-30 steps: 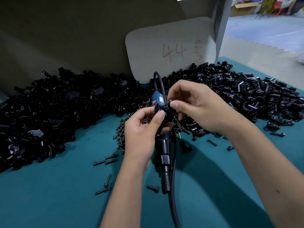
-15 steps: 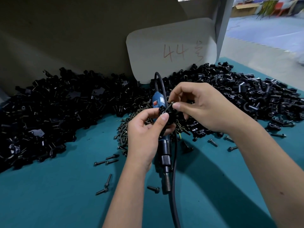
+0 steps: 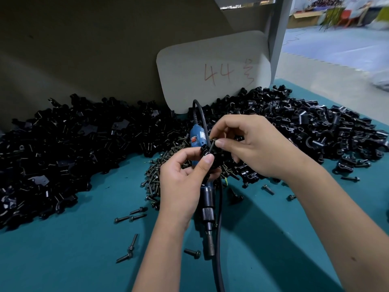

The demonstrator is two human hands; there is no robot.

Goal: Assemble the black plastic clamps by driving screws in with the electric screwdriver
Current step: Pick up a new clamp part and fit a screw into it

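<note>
My left hand [image 3: 182,182] grips a black plastic clamp [image 3: 212,158] between thumb and fingers, above the table's middle. My right hand [image 3: 250,146] pinches a dark screw [image 3: 212,144] whose tip sits in the clamp's top. The blue electric screwdriver [image 3: 197,138] lies on the teal table [image 3: 63,249] under both hands, its bit end [image 3: 210,239] pointing toward me and its black cable [image 3: 217,239] running alongside. Neither hand holds the screwdriver.
Big heaps of black clamp parts lie at the left [image 3: 63,148] and the right [image 3: 311,127]. A pile of screws [image 3: 160,171] sits just left of my hands, with loose screws [image 3: 130,216] scattered nearer me. A cardboard sign marked 44 [image 3: 212,72] leans on the back wall.
My right hand has pushed the screw slightly further down into the clamp. Both hands stay in nearly the same place.
</note>
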